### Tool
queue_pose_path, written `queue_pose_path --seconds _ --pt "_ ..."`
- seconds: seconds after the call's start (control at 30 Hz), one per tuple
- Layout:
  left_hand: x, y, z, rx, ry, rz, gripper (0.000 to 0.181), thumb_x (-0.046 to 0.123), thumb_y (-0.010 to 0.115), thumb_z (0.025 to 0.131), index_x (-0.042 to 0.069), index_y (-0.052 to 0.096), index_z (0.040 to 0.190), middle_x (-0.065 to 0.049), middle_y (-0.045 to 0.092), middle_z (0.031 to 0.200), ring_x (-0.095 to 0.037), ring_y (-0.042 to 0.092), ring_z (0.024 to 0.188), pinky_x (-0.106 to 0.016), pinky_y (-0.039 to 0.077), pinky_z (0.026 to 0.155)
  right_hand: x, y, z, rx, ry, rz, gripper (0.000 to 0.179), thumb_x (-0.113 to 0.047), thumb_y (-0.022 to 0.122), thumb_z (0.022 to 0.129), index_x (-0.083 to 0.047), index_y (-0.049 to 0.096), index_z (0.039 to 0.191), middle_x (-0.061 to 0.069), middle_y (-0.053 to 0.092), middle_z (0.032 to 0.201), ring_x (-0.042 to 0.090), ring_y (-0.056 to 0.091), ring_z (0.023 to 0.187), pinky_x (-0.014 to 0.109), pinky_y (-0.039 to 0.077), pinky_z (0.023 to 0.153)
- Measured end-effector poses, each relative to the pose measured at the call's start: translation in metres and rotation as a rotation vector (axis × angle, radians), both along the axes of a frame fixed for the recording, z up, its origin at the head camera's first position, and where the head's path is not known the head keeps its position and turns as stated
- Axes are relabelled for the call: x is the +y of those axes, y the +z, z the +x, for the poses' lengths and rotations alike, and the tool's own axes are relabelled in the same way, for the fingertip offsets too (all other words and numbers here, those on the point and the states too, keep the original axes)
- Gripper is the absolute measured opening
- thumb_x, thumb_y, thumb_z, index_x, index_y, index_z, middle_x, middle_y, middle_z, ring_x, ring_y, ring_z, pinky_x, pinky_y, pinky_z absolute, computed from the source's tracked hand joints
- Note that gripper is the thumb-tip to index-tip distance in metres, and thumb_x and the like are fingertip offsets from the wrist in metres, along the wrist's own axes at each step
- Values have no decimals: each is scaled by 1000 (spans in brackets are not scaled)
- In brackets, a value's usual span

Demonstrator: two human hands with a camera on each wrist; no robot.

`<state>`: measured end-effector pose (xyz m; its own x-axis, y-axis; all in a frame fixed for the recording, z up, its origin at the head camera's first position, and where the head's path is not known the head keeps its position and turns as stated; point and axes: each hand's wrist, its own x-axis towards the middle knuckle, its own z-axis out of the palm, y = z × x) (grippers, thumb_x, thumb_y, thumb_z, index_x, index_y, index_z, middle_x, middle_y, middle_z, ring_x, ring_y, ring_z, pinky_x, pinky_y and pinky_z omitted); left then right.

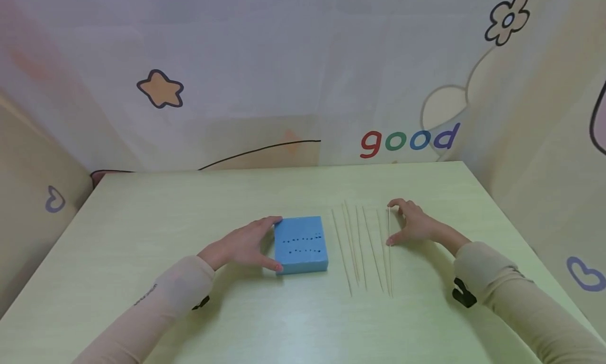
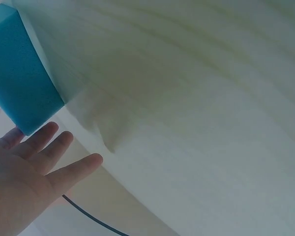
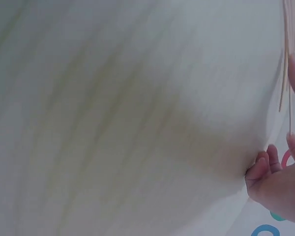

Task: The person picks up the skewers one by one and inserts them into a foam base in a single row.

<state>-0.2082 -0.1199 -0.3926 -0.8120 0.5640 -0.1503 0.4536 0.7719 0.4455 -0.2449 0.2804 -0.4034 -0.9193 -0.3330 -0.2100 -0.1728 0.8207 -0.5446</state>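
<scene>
A blue foam block (image 1: 300, 230) with two rows of small dark dots lies on the table. My left hand (image 1: 248, 244) holds it at its left side, thumb at the near corner and a fingertip at the far corner. In the left wrist view, the other fingers of this hand (image 2: 34, 172) extend past the foam block (image 2: 22, 69). Several thin wooden sticks (image 1: 358, 243) lie lengthwise to the right of the block. My right hand (image 1: 413, 222) touches the rightmost stick (image 1: 390, 264), index fingertip at its far end and thumb farther down, the two spread apart.
The pale wood-grain table (image 1: 189, 206) reaches back to a printed cloth (image 1: 260, 64) with a star, a flower and the word "good". Cloth walls also stand along the left and right table edges.
</scene>
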Motion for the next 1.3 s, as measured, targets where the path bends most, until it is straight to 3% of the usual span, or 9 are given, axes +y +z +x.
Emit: queue_pose_path --seconds 0.27,0.47,0.7,0.87,1.07,1.3 --pt "1 0 -1 5 -12 0 107 61 73 62 10 23 143 -10 33 143 -27 32 129 -43 31 101 4 5 1 -136 -47 -328 89 -4 76 71 7 12 131 12 56 88 19 49 77 25 41 70" --pt "1 -2 -1 -14 -4 1 108 62 73 61 11 22 143 -10 33 143 -27 33 129 -44 32 100 10 7 4 -197 -77 -452 80 4 62 81 6 5 138 11 65 85 14 60 75 26 48 69" --pt "0 -3 -1 -29 -15 35 108 59 74 61 10 22 142 -11 36 141 -26 35 127 -42 32 100 9 19 11 -128 -103 -545 76 7 60 82 1 11 140 21 64 89 17 63 73 28 51 71" --pt "0 -3 -3 -32 -18 44 108 58 75 62 10 22 142 -11 36 141 -26 36 127 -41 31 101 2 30 17 -75 -115 -593 76 8 59 82 -4 12 142 19 63 86 20 64 71 31 53 69" --pt "1 0 -3 -46 -17 61 107 56 76 62 8 22 141 -12 36 141 -26 35 127 -41 30 102 -10 46 25 37 -143 -618 78 6 60 83 -9 13 143 11 62 84 18 64 71 29 53 68" --pt "1 -1 -3 -60 -11 60 108 54 78 61 8 22 141 -11 36 141 -26 35 128 -40 29 103 -27 61 37 179 -147 -595 77 1 62 84 -12 15 144 16 62 88 15 65 73 25 52 67"
